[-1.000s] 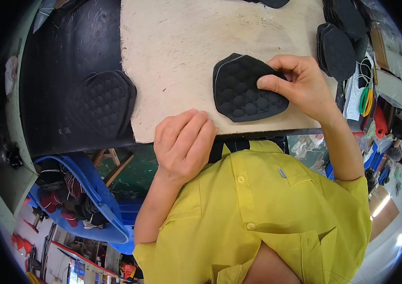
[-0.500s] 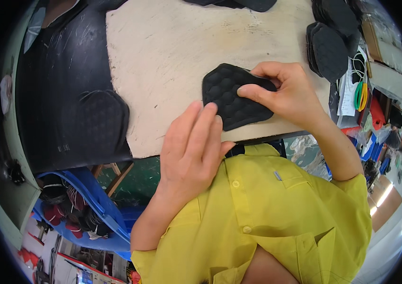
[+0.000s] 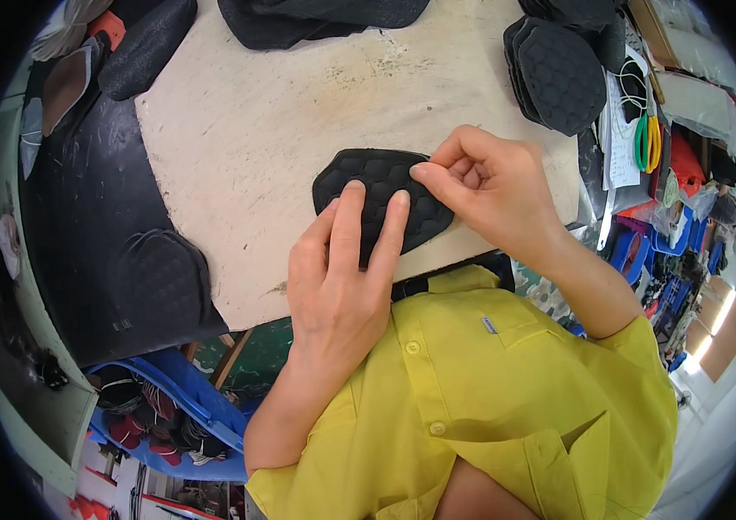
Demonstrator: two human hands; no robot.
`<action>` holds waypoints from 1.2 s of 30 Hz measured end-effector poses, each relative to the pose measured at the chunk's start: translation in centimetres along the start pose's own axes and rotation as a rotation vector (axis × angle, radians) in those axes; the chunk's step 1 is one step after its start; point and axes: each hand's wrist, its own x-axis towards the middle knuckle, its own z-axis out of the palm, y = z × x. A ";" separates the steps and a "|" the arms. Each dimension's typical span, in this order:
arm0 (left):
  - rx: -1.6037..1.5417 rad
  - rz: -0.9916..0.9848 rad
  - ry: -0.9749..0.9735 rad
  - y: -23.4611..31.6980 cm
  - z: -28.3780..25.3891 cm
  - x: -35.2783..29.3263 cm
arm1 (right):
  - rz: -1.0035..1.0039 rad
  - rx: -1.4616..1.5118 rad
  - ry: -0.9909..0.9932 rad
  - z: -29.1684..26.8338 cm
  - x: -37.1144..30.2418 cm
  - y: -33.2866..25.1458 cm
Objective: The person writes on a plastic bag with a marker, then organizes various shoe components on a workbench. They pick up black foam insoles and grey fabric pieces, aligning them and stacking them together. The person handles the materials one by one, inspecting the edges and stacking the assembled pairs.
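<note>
A black quilted pad [image 3: 376, 173] with a honeycomb pattern and rounded corners lies on the pale board, close to its near edge. Across its left part rests my left hand [image 3: 333, 282], palm down, with the fingers stretched out and two fingertips on the quilted face. My right hand [image 3: 498, 186] pinches the pad's upper right edge between thumb and forefinger, its other fingers curled in. Whether that edge is lifted, I cannot tell.
The pale board [image 3: 246, 130] sits on a black worktop [image 3: 99, 208]. Similar pads are stacked at the far right [image 3: 563, 78] and left [image 3: 164, 277]. Black fabric pieces [image 3: 324, 22] lie at the back. Green-and-yellow-handled scissors [image 3: 648, 143] are at the right; a blue bin [image 3: 186, 381] stands lower left.
The pad has shifted left and slightly nearer. My left fingers have moved from its edge onto its face. My right hand has slid from a deeper grip to the pad's upper right edge.
</note>
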 end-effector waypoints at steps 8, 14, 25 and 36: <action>-0.617 -0.364 0.267 -1.2 -3.0 0.0 | -0.708 -0.025 0.281 0.0 -2.1 1.4; -0.741 -0.201 0.148 -2.0 -4.2 -0.7 | -0.834 -0.072 0.264 -1.3 -3.1 -0.6; -0.571 -0.695 0.453 -3.0 -7.2 -5.1 | -0.573 -0.013 -0.201 -1.6 -0.8 0.9; 0.142 -0.363 0.397 -6.6 -6.0 -3.5 | -0.349 -0.778 0.479 -12.7 2.8 4.5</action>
